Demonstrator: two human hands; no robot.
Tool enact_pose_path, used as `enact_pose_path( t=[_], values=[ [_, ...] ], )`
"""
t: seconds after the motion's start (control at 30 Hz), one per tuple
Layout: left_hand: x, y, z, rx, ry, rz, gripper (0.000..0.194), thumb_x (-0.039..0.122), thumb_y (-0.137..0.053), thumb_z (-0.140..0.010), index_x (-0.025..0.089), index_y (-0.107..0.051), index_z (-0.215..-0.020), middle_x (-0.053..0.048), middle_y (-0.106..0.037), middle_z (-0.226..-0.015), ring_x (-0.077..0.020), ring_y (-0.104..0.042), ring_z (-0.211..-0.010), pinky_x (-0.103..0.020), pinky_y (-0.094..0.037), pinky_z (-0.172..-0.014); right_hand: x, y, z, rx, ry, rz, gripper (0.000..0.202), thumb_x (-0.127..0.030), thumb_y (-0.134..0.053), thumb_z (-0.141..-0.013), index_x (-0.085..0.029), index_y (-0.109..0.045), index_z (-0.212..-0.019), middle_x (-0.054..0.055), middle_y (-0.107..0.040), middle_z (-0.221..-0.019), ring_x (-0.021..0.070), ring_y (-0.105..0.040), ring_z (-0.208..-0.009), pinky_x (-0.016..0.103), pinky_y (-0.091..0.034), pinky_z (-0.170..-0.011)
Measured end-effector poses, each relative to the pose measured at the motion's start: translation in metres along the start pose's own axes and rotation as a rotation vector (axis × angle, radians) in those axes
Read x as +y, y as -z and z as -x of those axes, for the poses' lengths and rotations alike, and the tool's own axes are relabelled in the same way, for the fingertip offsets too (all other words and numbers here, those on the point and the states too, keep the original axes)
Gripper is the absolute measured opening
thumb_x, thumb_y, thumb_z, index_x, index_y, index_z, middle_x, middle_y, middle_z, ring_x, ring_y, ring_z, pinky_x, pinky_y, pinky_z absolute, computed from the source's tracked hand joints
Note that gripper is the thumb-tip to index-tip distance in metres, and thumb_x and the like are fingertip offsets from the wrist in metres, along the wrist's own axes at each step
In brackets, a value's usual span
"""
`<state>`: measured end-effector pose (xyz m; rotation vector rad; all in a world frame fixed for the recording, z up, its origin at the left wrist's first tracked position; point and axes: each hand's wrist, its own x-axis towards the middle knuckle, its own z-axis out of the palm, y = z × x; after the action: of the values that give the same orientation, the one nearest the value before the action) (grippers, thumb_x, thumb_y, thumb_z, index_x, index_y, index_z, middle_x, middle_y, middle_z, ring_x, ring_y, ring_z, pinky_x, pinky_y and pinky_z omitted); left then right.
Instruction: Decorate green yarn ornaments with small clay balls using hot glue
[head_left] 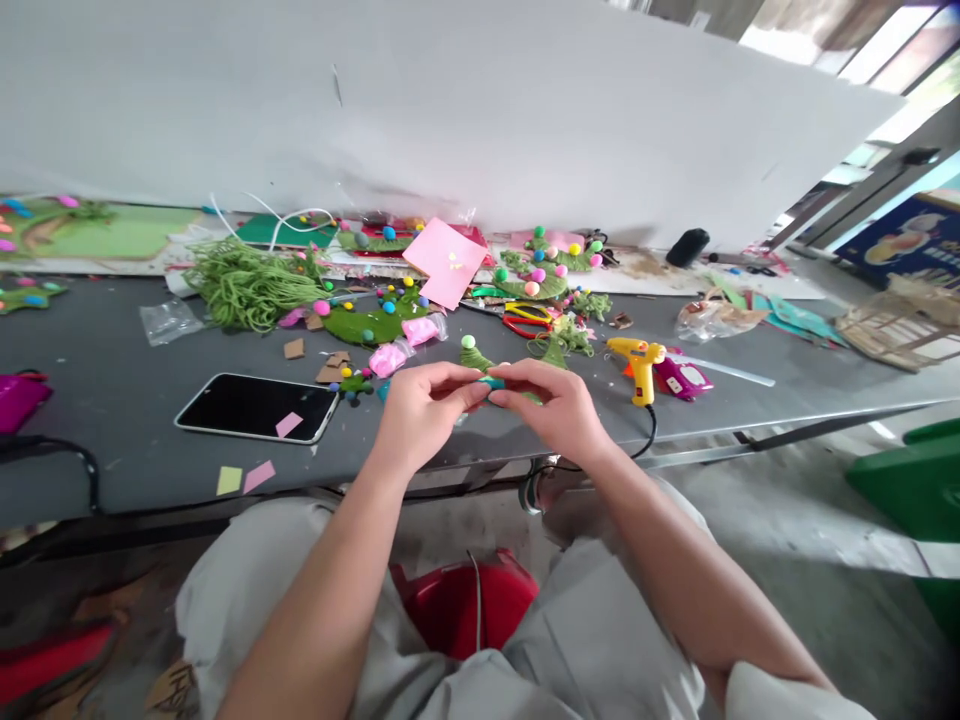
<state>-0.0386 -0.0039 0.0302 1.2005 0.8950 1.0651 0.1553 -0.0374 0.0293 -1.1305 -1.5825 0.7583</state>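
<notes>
My left hand (pixel 427 408) and my right hand (pixel 551 402) meet over the table's front edge, fingertips almost touching. Both pinch a small teal piece (pixel 491 383) between thumb and fingers. Most of that piece is covered by the fingers. Just behind the fingertips lies a green wrapped cone shape (pixel 474 356) with a pale green pompom (pixel 468 341) on its tip. A yellow glue gun (pixel 637 366) stands to the right of my right hand. Small pink bags (pixel 390 358) lie behind my left hand.
On the grey table (pixel 420 440) are a phone (pixel 259 407), green yarn (pixel 244 285), pink paper (pixel 446 262), red-handled pliers (pixel 527 326), pompom decorations (pixel 534 275) and a magenta object (pixel 684 377). A black cord hangs from the glue gun. Below is a red stool (pixel 469 605).
</notes>
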Motion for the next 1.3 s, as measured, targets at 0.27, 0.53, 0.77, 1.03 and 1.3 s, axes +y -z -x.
enact_pose_path(
  t=[0.27, 0.53, 0.77, 1.03, 1.3],
  values=[
    [0.011, 0.012, 0.004, 0.083, -0.024, -0.064, 0.038, 0.04, -0.09, -0.077, 0.015, -0.084, -0.105, -0.01, -0.083, -0.097, -0.0241, -0.078, -0.087, -0.037, -0.064, -0.088, 0.004, 0.013, -0.028, 0.225, -0.078, -0.071, 0.024, -0.038, -0.082, -0.084, -0.018, -0.076, -0.097, 0.004, -0.076, -0.084, 0.0168, -0.071, -0.074, 0.032, -0.059, -0.071],
    [0.005, -0.007, 0.017, -0.066, -0.041, -0.086, 0.063, 0.038, -0.086, -0.082, 0.017, -0.069, -0.139, -0.014, -0.073, -0.138, -0.0306, -0.07, -0.127, -0.039, -0.06, -0.102, 0.01, -0.003, -0.014, 0.179, 0.026, -0.083, 0.026, -0.042, -0.088, -0.078, -0.023, -0.077, -0.093, 0.008, -0.071, -0.12, 0.0223, -0.07, -0.112, 0.033, -0.06, -0.09],
    [0.004, -0.011, 0.02, 0.086, -0.165, -0.291, 0.026, 0.038, -0.082, -0.085, 0.02, -0.083, -0.104, -0.008, -0.083, -0.104, -0.0257, -0.076, -0.094, -0.036, -0.058, -0.092, 0.003, -0.009, -0.009, 0.061, -0.051, -0.078, 0.024, -0.042, -0.076, -0.089, -0.019, -0.081, -0.098, 0.005, -0.081, -0.091, 0.0184, -0.074, -0.082, 0.03, -0.062, -0.076],
    [-0.002, -0.014, 0.015, 0.053, -0.071, -0.244, 0.034, 0.032, -0.083, -0.082, 0.018, -0.082, -0.113, -0.01, -0.083, -0.113, -0.0289, -0.078, -0.104, -0.037, -0.062, -0.093, 0.007, 0.028, -0.015, 0.155, -0.033, -0.081, 0.029, -0.045, -0.087, -0.08, -0.02, -0.077, -0.092, 0.004, -0.076, -0.089, 0.0171, -0.072, -0.084, 0.03, -0.061, -0.075],
    [-0.009, -0.026, 0.017, -0.133, 0.066, 0.076, 0.064, 0.031, -0.091, -0.079, 0.021, -0.065, -0.137, -0.009, -0.077, -0.13, -0.0256, -0.073, -0.122, -0.029, -0.062, -0.098, 0.013, 0.017, -0.003, -0.123, 0.081, 0.139, 0.037, -0.02, -0.078, -0.087, -0.025, -0.078, -0.124, 0.004, -0.079, -0.116, 0.0176, -0.074, -0.1, 0.03, -0.062, -0.085]
  ],
)
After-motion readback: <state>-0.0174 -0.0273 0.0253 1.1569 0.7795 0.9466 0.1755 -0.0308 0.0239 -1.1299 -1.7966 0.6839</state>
